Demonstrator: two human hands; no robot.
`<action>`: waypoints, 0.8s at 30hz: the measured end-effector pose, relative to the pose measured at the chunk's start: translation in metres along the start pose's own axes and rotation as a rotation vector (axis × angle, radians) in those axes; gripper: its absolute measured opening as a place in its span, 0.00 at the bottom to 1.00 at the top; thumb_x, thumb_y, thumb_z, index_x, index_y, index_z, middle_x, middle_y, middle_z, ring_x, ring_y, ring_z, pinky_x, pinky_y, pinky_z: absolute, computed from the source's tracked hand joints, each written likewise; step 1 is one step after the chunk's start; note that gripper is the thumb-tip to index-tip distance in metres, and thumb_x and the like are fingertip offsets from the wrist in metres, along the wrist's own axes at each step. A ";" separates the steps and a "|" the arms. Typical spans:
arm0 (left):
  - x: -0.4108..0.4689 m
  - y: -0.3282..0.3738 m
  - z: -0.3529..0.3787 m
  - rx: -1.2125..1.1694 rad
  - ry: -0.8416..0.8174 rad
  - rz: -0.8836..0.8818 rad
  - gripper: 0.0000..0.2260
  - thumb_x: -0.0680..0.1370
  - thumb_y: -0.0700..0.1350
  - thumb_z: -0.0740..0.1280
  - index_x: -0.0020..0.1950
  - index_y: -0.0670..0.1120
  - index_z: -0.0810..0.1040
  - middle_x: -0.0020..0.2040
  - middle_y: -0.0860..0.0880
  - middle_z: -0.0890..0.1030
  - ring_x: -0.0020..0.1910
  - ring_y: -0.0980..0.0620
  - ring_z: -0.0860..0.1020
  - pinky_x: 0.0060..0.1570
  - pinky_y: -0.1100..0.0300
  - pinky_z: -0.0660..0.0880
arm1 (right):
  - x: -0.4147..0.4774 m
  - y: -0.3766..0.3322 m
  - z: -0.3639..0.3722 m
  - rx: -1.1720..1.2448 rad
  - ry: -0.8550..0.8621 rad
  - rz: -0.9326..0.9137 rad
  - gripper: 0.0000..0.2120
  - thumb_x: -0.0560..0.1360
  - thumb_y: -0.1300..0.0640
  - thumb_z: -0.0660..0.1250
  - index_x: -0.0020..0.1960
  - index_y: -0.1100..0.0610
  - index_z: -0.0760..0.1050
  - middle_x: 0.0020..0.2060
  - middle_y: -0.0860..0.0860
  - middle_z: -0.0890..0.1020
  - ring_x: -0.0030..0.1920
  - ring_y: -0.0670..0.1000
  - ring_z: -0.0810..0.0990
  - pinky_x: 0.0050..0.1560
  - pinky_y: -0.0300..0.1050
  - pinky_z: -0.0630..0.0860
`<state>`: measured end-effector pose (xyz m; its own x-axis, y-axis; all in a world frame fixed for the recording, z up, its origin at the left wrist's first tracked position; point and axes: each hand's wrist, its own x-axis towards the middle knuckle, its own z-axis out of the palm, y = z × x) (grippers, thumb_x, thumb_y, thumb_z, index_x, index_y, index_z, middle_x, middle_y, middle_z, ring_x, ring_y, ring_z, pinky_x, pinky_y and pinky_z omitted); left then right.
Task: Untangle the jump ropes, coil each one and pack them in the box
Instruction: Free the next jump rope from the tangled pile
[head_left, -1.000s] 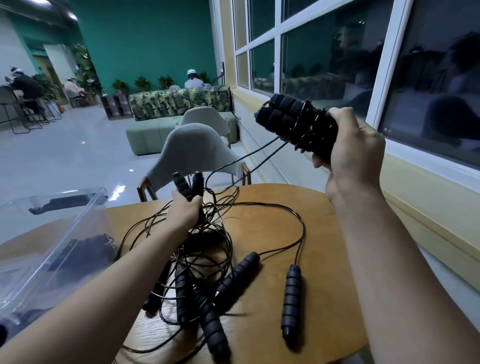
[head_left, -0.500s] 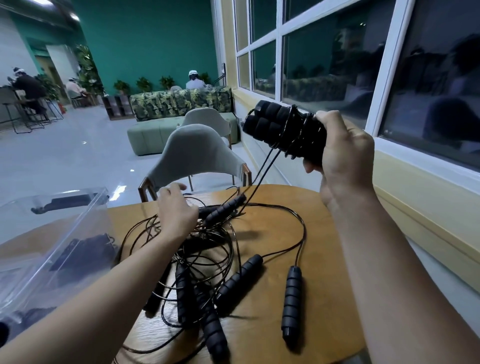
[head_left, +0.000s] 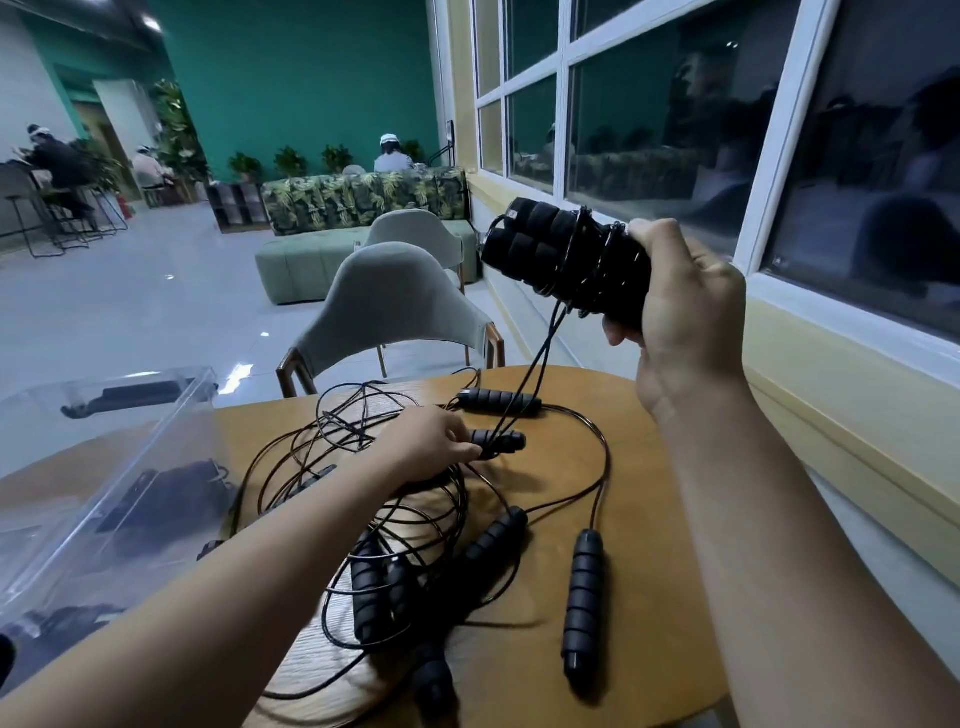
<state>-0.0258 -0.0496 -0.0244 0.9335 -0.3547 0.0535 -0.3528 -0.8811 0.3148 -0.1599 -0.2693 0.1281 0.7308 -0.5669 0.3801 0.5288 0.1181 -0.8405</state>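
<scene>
My right hand grips a bundle of black foam handles with cord wound round it, held up above the table's far side. Two cord strands run from the bundle down to the table. My left hand is down in the tangle of black jump ropes and pinches cord beside a handle. Another handle lies just beyond it. More handles lie nearer me, one at the right and one in the middle. A clear plastic box at the left holds dark coiled ropes.
The round wooden table ends close on the right, next to a wall with windows. Two grey chairs stand across the table. A sofa and seated people are far back in the room.
My left hand dropped the two handles it held upright and reached forward into the tangle. The right hand lowered the bundle slightly, and its cords now hang steeply.
</scene>
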 end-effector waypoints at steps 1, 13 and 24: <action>0.002 0.000 -0.002 0.018 -0.059 -0.012 0.09 0.76 0.60 0.75 0.47 0.56 0.86 0.43 0.54 0.85 0.46 0.52 0.82 0.44 0.59 0.77 | 0.000 0.001 0.001 -0.002 0.000 0.004 0.17 0.80 0.56 0.71 0.33 0.55 0.76 0.30 0.54 0.74 0.29 0.56 0.71 0.25 0.44 0.69; -0.004 -0.004 -0.033 0.071 -0.411 -0.054 0.13 0.84 0.54 0.64 0.49 0.49 0.84 0.40 0.53 0.78 0.37 0.55 0.74 0.38 0.59 0.70 | 0.000 0.001 -0.002 -0.024 0.012 0.000 0.18 0.80 0.56 0.70 0.31 0.54 0.76 0.30 0.54 0.73 0.27 0.55 0.70 0.24 0.44 0.68; -0.013 -0.015 -0.034 -0.198 -0.232 0.029 0.15 0.80 0.60 0.72 0.42 0.50 0.81 0.37 0.51 0.77 0.37 0.52 0.73 0.38 0.57 0.67 | -0.004 0.015 0.001 -0.072 -0.118 -0.055 0.18 0.81 0.57 0.70 0.42 0.73 0.77 0.32 0.60 0.71 0.27 0.57 0.69 0.23 0.43 0.68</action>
<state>-0.0299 -0.0211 0.0019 0.8755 -0.4606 -0.1460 -0.3381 -0.7999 0.4958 -0.1541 -0.2644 0.1149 0.7495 -0.4707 0.4655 0.5402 0.0285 -0.8410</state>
